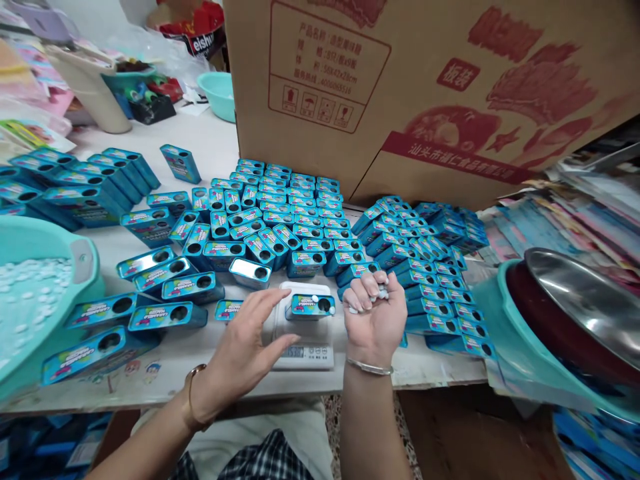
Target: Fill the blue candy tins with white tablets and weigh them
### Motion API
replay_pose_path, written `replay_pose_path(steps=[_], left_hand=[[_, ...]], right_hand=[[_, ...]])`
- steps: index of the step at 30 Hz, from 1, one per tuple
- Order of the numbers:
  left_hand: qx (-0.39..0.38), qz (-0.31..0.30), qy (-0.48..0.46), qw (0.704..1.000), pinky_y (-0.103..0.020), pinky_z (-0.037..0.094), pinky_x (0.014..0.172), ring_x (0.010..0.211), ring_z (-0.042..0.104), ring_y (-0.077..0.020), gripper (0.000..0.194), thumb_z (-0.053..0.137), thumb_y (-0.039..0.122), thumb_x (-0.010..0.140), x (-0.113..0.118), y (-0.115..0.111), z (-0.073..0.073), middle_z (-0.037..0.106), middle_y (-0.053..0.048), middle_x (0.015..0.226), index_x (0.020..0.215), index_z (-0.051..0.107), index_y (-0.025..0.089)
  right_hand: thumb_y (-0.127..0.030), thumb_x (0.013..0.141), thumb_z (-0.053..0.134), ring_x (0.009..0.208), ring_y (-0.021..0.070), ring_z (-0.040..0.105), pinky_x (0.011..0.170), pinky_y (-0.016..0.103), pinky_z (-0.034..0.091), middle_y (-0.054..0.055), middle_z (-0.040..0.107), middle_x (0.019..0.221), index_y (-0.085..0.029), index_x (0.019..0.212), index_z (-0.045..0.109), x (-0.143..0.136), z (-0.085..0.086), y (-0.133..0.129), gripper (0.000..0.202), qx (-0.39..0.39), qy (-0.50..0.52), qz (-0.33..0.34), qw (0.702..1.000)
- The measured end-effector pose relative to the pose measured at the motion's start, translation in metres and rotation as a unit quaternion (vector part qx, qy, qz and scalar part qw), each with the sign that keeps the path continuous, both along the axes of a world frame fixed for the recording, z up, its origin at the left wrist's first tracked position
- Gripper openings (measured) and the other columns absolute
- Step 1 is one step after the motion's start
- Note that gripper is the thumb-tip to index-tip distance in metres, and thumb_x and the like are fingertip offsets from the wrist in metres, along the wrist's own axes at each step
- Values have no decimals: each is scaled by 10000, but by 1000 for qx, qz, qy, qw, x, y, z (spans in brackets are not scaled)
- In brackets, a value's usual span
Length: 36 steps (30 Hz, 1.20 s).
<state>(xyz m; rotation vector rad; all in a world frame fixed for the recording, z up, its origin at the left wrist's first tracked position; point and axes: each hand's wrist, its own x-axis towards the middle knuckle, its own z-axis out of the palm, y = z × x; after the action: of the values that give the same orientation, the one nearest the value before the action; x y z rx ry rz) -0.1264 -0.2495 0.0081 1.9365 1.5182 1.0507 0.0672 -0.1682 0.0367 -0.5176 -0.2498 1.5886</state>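
A small blue candy box [306, 306] stands on the white digital scale [320, 357], its round top hole facing me. A few white candies lie on its top around the hole. My left hand [249, 330] is left of the box with thumb and fingers spread, holding nothing. My right hand [374, 307] is palm up just right of the scale, fingers curled round several pale candies [382, 291]. The scale's display shows digits that I read only roughly. At the far left, a turquoise basin [86, 257] holds many more pale candies.
Rows of blue candy boxes [277, 207] cover the table's middle, with more at both sides. Behind them rises a large cardboard carton [320, 153]. On the right sit a turquoise tub [493, 300] with a metal bowl [590, 300] and stacked flat cartons [540, 220].
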Motion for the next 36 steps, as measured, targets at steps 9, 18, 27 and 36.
replay_pose_path(steps=[9,18,27,36], left_hand=[[107,-53,94,988,-466,424,1022,1217,463,-263,396,564,196,883,25,23,-1,566,-93,1215,1273,504,218],[119,-138,247,952,-516,412,1025,1231,491,-287,440,481,90,876,46,36,-10,514,-141,1357,1300,511,206],[192,-69,151,967,-457,425,1049,1194,535,-252,349,540,184,909,38,32,-18,584,-132,1280,1254,514,139],[198,-58,119,971,-450,337,1086,1187,526,-206,362,511,126,917,51,32,-6,621,-67,1209,1265,530,224]], right_hand=[[-331,886,510,401,54,271,381,178,252,-92,322,549,-203,718,432,-10,3,2,225,-5,-10,-6,1000],[-313,893,493,410,59,291,390,184,265,-85,337,556,-201,715,436,8,0,5,217,8,14,-20,1000],[-303,891,485,399,51,244,390,188,216,-88,323,539,-192,704,443,-12,1,7,222,-19,-1,-31,999],[-319,866,520,411,54,251,409,193,241,-93,333,540,-197,713,437,-22,4,3,212,-22,-20,-34,999]])
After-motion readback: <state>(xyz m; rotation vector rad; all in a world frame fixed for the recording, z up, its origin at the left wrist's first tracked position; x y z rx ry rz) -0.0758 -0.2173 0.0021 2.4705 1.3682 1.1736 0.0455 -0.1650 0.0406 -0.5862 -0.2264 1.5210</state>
